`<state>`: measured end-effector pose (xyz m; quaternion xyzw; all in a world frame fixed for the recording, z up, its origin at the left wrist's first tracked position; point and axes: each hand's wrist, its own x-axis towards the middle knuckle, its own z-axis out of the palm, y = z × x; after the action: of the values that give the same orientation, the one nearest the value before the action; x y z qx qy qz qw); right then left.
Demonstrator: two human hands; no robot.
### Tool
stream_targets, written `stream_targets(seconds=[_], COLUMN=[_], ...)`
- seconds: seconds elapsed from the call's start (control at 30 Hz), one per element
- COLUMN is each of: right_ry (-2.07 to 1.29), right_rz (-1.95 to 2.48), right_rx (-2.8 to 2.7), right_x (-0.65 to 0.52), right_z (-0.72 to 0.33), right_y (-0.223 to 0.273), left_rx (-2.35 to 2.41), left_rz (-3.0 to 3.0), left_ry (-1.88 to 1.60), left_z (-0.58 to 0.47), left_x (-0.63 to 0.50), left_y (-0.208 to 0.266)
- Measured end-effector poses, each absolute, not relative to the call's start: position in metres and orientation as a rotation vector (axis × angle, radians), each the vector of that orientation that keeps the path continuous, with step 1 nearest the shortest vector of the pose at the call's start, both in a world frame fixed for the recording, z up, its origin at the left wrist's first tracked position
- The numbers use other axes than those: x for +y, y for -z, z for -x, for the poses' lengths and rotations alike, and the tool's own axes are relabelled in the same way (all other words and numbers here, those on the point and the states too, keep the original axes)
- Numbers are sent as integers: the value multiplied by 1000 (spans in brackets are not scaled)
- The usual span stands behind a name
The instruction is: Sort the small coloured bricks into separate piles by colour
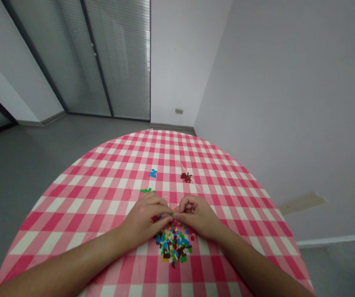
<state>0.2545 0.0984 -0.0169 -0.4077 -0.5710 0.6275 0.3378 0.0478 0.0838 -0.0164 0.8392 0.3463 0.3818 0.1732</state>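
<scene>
Two bare hands at work over a round counter (236,194) laid with a pink-and-white checked cloth, seen from the head; the left hand (148,212) and the right hand (197,216) meet just beyond a mixed heap of small pieces (174,245), chiefly blue, green, brown and white, with some yellow and red; the fingers of the left hand are drawn nearly together at the tips, with a small green piece (172,214) pinched there; the right thumb and index finger come close together against the same spot, the remaining fingers curled inward, though whether they too grip the piece cannot be told; dark-red and blue bits show in the gap behind the left fingertips, held or merely lying beyond being unclear; a group of green pieces (146,190) lies just past the left knuckles; farther off lie a group of blue pieces (153,173) and, well apart to its right, a cluster of dark brown pieces (186,177); in the background, a glass partition with blinds (121,62) stands beside a pale wall (177,62).
</scene>
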Motion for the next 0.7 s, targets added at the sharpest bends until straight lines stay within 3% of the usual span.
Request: stream_targets(seconds=[0.37,0.7], right_ry=[-1571,-1431], right_rz=[1095,1143], right_rx=[-1502,-1544], right_x=[97,105], right_z=[-253,-263], right_y=[7,6], left_rx=[1210,1435], left_rz=[-2322,-2097], left_ry=[-1039,-518], left_z=[-29,37], left_x=[96,135], left_y=[6,-2])
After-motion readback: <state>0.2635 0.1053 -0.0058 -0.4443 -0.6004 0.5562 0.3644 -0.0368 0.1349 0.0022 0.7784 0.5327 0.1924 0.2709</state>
